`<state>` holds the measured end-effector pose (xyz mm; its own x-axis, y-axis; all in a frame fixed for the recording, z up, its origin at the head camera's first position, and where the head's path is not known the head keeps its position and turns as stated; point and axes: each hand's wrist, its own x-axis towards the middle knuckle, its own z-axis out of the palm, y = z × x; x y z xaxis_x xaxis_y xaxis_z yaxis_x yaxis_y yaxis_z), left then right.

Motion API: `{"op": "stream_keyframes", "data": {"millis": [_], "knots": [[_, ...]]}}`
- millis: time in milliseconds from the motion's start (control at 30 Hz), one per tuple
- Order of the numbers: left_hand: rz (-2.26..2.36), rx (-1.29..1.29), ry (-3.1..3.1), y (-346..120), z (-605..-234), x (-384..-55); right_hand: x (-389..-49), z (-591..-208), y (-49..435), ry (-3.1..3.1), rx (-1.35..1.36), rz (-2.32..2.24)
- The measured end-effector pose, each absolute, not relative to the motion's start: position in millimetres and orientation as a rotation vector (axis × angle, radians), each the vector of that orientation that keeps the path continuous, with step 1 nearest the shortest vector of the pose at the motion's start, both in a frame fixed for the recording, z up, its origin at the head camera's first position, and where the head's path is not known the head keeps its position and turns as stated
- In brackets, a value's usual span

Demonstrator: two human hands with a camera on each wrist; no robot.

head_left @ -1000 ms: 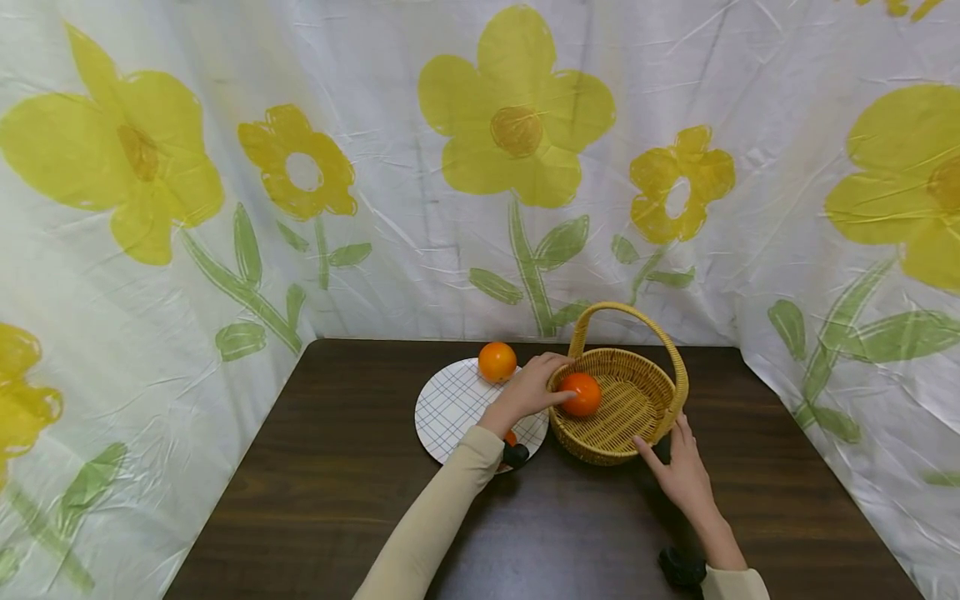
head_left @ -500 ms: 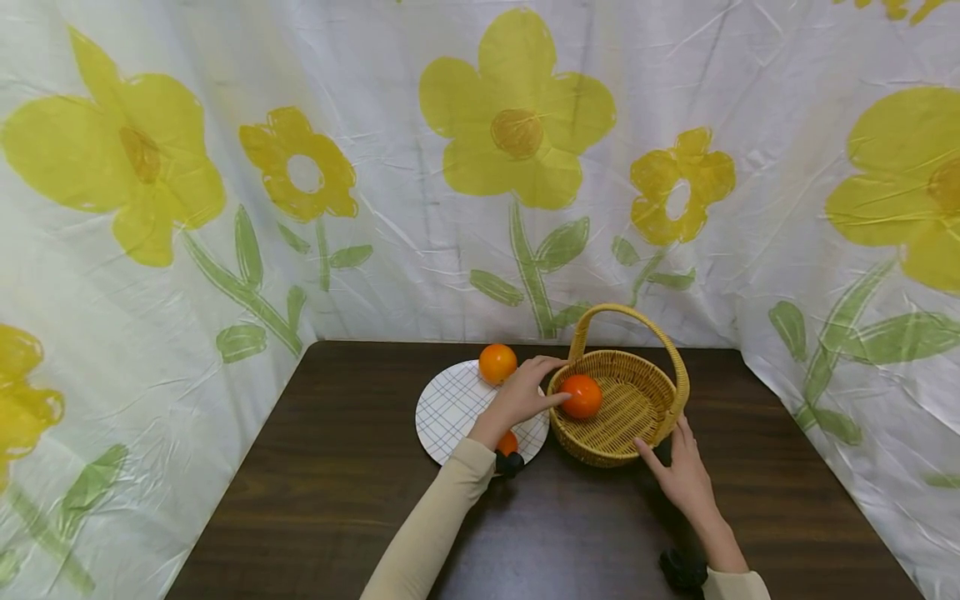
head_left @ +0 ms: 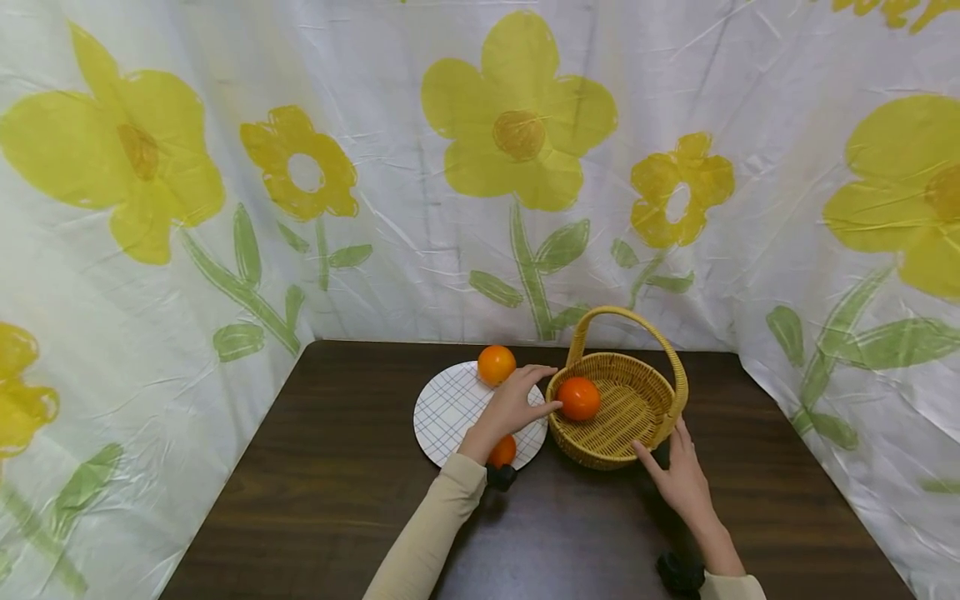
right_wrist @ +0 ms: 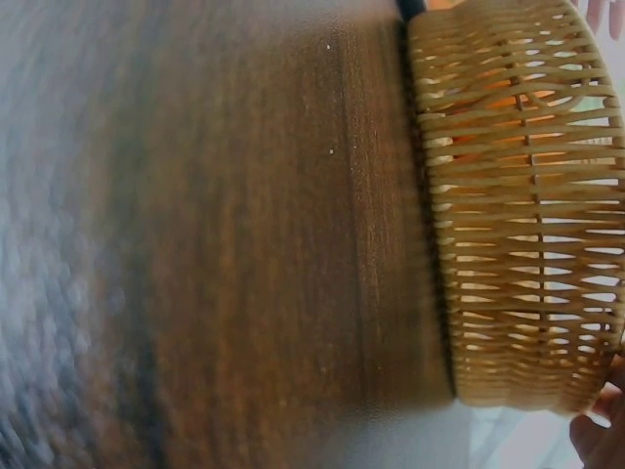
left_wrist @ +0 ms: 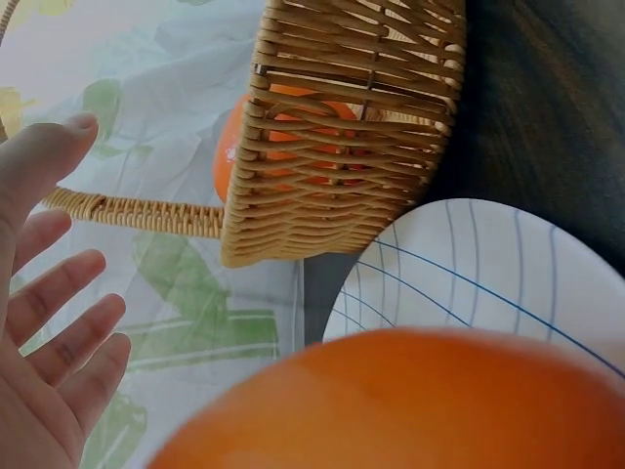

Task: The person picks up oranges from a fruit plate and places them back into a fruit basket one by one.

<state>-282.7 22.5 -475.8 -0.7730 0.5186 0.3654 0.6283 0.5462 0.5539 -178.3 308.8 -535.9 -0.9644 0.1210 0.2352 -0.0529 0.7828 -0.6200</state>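
A yellow wicker basket [head_left: 600, 454] with a tall arched handle stands on the table. Inside it, by the left wall, lies a smooth orange-red fruit [head_left: 579, 398]. My left hand [head_left: 510, 407] is just left of the basket rim, over the plate, its fingers spread and holding nothing. The left wrist view shows this hand [left_wrist: 49, 322] apart from the wicker. My right hand [head_left: 684, 479] is at the basket's right side, thumb toward the near wall, fingers extended along the right. In the right wrist view only its fingertips [right_wrist: 591, 440] show, at the basket's edge.
Left of the basket lies a round white plate [head_left: 442, 414] with a blue grid. It bears an orange [head_left: 497, 365] at the back and an orange-red fruit [head_left: 502, 451] in front, partly behind my left wrist. A flowered curtain [head_left: 390, 275] hangs behind the dark table [head_left: 330, 467].
My left hand has drawn back leftward from the fruit in the basket, and its thumb has come off the fruit. The right hand and basket have stayed about where they were.
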Motion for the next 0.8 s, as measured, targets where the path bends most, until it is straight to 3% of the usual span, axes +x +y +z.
{"op": "stream_keyframes", "data": {"millis": [800], "knots": [[-1.094,-0.892,-2.499,1.7,-490.3,-265.6,-178.1,-539.1,309.6,-2.712,-0.081,0.942]]}}
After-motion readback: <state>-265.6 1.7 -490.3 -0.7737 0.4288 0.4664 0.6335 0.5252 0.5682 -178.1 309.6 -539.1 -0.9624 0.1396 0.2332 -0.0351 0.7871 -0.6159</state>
